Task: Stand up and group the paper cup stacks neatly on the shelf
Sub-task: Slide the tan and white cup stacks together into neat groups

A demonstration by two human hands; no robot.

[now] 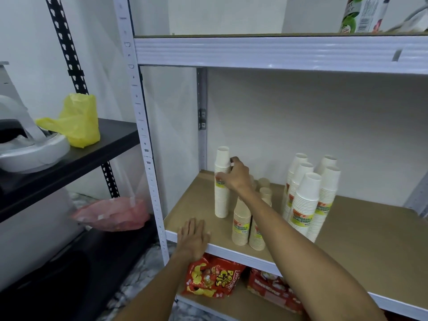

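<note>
A tall cream paper cup stack (221, 200) stands upright at the left of the brown shelf board (361, 230). My right hand (235, 176) is wrapped around its upper part. Shorter tan cup stacks (241, 224) stand upright just right of it, partly hidden behind my right forearm. A tight group of several white cup stacks (306, 200) stands further right. My left hand (193, 237) lies flat, fingers apart, on the shelf's white front edge and holds nothing.
Red snack bags (212, 278) lie on the shelf below. A green carton (363, 13) stands on the shelf above. To the left, a black rack holds a yellow plastic bag (74, 121) and a pink bag (113, 214). The shelf board's right half is bare.
</note>
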